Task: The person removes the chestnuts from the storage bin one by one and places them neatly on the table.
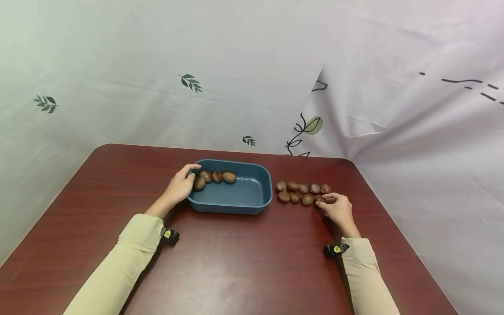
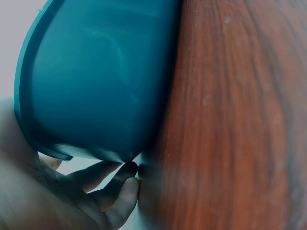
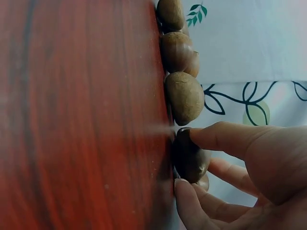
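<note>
A flat counter [image 1: 220, 253] of red-brown wood is seen under the blue tray [image 1: 228, 209]. Dark streaks are shown all over its wood, and a pale shine is spread on it in front of the tray. Its two far corners are rounded. Behind the tray, the room is covered by a hanging white cloth [image 1: 149, 52], and folds are seen in it. Small green leaf sprigs [image 1: 190, 83] are printed on it. To the right of the tray, black line drawings [image 1: 313, 126] are shown, and one leaf there is filled with light green.

The loose chestnuts [image 1: 307, 200] are laid in two rows on the counter, just to the right of the tray. Five are counted in the far row and four in the near row. They are round, brown and a bit shiny, and paler, rough patches are seen on some. More chestnuts are grouped inside the tray, at its far left corner.

The tray's left end is held by the left grip [image 1: 181, 186], with fingers bent against the outside wall. The near-row chestnut farthest from the tray is pinched by the right grip [image 1: 336, 208], nearly closed, between thumb and fingers. Whether that chestnut is touching the counter cannot be told.
</note>
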`<state>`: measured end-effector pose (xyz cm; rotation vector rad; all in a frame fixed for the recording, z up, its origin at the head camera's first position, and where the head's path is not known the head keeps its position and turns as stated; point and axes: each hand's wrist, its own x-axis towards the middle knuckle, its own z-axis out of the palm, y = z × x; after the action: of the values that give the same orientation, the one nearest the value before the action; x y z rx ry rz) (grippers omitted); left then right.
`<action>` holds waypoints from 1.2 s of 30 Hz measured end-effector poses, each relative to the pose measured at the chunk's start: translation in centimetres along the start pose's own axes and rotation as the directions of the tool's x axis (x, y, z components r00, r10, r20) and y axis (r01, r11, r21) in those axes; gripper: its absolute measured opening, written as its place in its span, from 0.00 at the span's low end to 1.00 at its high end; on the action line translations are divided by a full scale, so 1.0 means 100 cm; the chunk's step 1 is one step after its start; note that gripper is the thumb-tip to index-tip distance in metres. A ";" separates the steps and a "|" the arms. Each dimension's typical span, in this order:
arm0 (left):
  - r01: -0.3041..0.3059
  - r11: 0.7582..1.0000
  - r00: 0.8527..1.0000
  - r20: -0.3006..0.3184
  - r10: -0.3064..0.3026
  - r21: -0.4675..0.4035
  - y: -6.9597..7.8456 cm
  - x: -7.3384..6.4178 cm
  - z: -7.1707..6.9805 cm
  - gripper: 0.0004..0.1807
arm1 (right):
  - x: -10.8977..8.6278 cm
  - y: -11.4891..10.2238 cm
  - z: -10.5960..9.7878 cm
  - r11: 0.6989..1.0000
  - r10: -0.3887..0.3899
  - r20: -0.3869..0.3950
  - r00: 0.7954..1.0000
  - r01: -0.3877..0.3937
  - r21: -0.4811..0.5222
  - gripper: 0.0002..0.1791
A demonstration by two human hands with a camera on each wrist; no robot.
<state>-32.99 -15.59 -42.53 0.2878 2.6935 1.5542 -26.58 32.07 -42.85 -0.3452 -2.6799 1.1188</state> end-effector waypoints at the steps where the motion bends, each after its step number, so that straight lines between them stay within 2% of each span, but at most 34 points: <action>1: -0.001 1.000 1.000 -0.001 0.001 -0.001 0.000 0.000 0.000 0.23 | 0.000 0.000 0.000 1.000 0.002 0.000 1.000 -0.002 -0.001 0.20; 14: 0.014 1.000 1.000 -0.006 -0.014 -0.003 -0.002 0.001 0.000 0.23 | -0.001 0.000 -0.002 1.000 -0.001 0.025 1.000 0.001 -0.002 0.25; 21: 0.012 1.000 1.000 -0.006 -0.012 -0.003 0.000 0.000 0.000 0.23 | -0.005 -0.011 -0.011 0.992 -0.044 0.002 0.999 0.044 -0.119 0.26; 27: 0.004 1.000 1.000 -0.003 -0.004 0.001 0.002 0.000 -0.001 0.23 | -0.009 -0.043 -0.010 0.989 -0.125 -0.028 0.992 0.122 -0.083 0.22; 31: 0.008 1.000 1.000 0.000 -0.008 -0.003 0.000 0.000 0.000 0.23 | -0.010 -0.075 0.003 0.979 -0.204 -0.035 0.978 0.203 -0.037 0.19; 36: 0.009 1.000 1.000 0.002 -0.009 -0.013 0.000 0.000 0.001 0.23 | -0.013 -0.113 0.024 0.970 -0.243 0.020 0.970 0.242 0.035 0.19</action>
<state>-33.02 -15.55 -42.60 0.2761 2.6780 1.5675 -27.56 22.35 -36.55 0.0031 -2.6324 1.0956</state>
